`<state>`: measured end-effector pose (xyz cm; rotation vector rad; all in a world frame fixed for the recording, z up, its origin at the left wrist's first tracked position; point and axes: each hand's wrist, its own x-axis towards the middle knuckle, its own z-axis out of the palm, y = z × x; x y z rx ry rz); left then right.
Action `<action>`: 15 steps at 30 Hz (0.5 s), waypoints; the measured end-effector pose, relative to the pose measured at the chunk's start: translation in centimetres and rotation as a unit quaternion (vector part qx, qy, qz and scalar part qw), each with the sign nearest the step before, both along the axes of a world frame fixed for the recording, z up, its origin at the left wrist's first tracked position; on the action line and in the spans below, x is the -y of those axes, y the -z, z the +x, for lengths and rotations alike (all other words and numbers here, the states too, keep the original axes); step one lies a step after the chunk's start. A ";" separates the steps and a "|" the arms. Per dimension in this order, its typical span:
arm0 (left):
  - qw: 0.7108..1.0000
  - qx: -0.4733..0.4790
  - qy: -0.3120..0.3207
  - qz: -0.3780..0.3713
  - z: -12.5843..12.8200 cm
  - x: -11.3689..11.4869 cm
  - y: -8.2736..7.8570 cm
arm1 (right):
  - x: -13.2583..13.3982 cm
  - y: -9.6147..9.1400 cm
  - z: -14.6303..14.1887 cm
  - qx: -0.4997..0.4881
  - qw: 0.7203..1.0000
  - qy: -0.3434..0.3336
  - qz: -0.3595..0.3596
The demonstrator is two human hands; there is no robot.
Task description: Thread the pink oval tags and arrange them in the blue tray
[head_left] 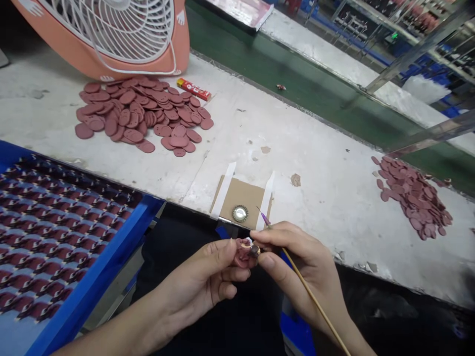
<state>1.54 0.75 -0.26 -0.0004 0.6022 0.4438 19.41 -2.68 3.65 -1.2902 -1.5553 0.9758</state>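
In front of my lap, my left hand (213,269) is closed, pinching a small maroon figurine (243,253) between thumb and fingers. The figurine has white and dark parts on its upper right side. My right hand (302,262) is closed too, with a slim wooden-handled needle tool (309,291) lying across it. The tool's purple hub and fine tip point up and away from the figurine. My right thumb and index fingertips touch the figurine's right side. Just beyond the hands, a bottle cap (240,212) with a pale inside rests on a cardboard piece (245,193).
White tape (223,190) holds the cardboard at the table edge. Maroon oval discs (144,111) lie piled below an orange fan (111,34), beside a red-yellow packet (194,89). Another pile of discs (411,195) lies right. A blue tray (96,277) holds rows of figurines at left.
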 end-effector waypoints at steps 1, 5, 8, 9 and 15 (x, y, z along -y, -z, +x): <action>1.000 0.000 0.001 0.008 0.0 0.0 0.0 | 0.0 -0.2 0.1 0.004 1.000 -0.010 -0.002; 1.000 -0.010 0.005 0.013 0.0 0.1 0.1 | -0.2 -0.7 0.4 0.006 0.999 -0.035 -0.023; 1.000 -0.013 0.007 0.002 0.0 0.0 0.2 | -0.3 -0.7 0.4 -0.011 0.998 -0.043 -0.037; 1.000 -0.013 0.008 -0.002 0.1 0.0 0.3 | -0.4 -0.7 0.4 -0.016 0.998 -0.045 -0.040; 0.999 -0.009 0.003 -0.038 0.2 0.2 0.5 | -0.6 -0.6 0.2 -0.027 0.998 -0.053 -0.029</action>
